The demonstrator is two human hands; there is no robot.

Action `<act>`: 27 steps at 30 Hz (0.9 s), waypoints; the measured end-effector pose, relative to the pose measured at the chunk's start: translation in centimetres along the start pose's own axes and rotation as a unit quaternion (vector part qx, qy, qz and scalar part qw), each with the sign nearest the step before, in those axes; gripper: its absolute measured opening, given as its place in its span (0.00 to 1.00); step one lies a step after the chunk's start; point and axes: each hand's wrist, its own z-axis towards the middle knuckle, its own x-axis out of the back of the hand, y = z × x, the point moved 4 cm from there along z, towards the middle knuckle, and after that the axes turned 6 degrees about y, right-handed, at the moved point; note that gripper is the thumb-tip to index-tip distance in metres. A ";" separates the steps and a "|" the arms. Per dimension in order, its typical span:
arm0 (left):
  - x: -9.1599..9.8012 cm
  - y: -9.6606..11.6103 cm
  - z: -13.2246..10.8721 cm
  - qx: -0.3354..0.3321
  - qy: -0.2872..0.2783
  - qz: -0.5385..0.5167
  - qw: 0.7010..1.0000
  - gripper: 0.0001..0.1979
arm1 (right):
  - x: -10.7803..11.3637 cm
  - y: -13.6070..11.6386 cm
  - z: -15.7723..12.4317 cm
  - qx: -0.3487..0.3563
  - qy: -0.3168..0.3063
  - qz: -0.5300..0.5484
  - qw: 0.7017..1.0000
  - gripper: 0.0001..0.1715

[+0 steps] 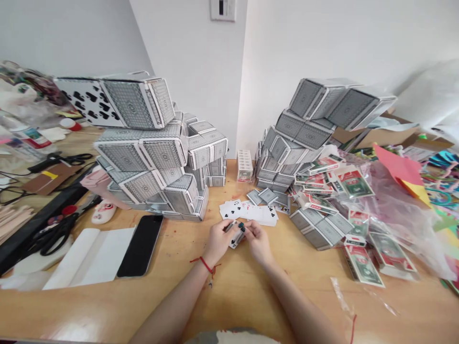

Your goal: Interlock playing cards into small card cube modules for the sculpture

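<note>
Near the middle of the wooden table (229, 291), my left hand (218, 241) grips a small folded playing-card piece (234, 237) by its left side. Fingers of my right hand (258, 242) are pinched together at the piece's upper right edge. A dark spot shows between the two hands on the piece. Loose cards (263, 214) lie face up, fanned out just beyond my hands. Past them are a few small folded card pieces (263, 196) with grey patterned backs.
Tall stacks of card boxes stand at the left (163, 153) and right (304, 134). A black phone (140, 246), white paper (93, 258) and scissors (59, 231) lie left. Red-green card packs (364, 263), a joined card block (321, 229) and plastic wrap (405, 210) lie right.
</note>
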 end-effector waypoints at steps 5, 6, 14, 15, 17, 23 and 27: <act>-0.4 -1.1 0.2 0.032 -0.008 -0.060 0.998 0.15 | 1.7 0.3 1.2 0.012 0.055 -0.011 0.998 0.17; -0.5 -1.5 0.3 0.039 -0.005 -0.074 0.996 0.14 | 1.9 0.4 1.3 0.012 0.058 -0.010 0.998 0.17; 0.4 -2.8 1.4 0.066 0.030 -0.128 0.989 0.09 | 1.1 -1.3 0.9 0.056 0.001 -0.030 0.998 0.19; 0.4 -2.8 1.4 0.062 0.021 -0.116 0.991 0.09 | 1.0 -1.6 0.9 0.067 -0.007 -0.043 0.997 0.21; 0.3 -2.4 1.2 0.045 0.002 -0.083 0.996 0.07 | 1.2 -1.6 0.9 0.077 -0.005 -0.077 0.994 0.21; 0.9 -1.1 0.9 -0.008 0.053 -0.056 0.997 0.10 | 1.5 -0.2 1.2 -0.008 -0.005 -0.090 0.996 0.17; 1.5 -0.6 0.8 -0.024 0.095 -0.035 0.995 0.11 | -0.1 -0.1 0.3 -0.080 -0.099 -0.035 0.991 0.18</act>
